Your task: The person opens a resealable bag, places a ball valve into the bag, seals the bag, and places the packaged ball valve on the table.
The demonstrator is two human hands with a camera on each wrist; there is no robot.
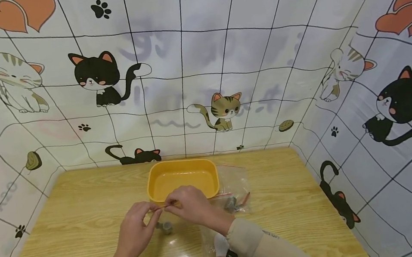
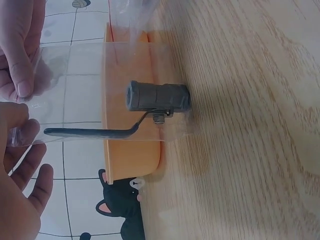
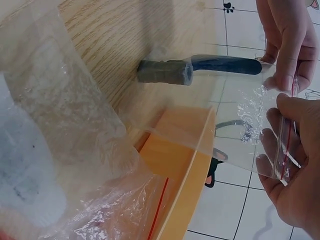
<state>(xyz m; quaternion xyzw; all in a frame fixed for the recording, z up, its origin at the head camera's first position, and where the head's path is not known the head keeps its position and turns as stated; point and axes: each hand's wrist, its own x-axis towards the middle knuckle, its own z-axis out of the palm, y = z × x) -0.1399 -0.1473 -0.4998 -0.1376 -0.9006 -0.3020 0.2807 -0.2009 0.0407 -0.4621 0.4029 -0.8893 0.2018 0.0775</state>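
My left hand [image 1: 134,230] and right hand [image 1: 192,205] pinch the red-lined zip edge of a small clear zip bag [image 2: 85,90], their fingertips almost meeting. The bag hangs upright between them, just in front of a yellow tray [image 1: 183,192]. Low in the bag lies a small grey valve-like fitting [image 2: 157,96], a short tube with a small screw or nut on its side. A dark lever handle [image 2: 90,133] joins it and points up toward the zip. In the right wrist view, the left hand [image 3: 290,42] sits above the right hand [image 3: 300,155] along the same edge.
Right of the tray lies a clear bag [image 1: 231,175]. Another zip bag with grey and reddish pieces [image 1: 235,203] overlaps it. Below the right forearm, a clear bag holds a white and black item [image 1: 221,246]. Cat-printed cloth walls [image 1: 166,64] enclose the wooden table [image 1: 93,195].
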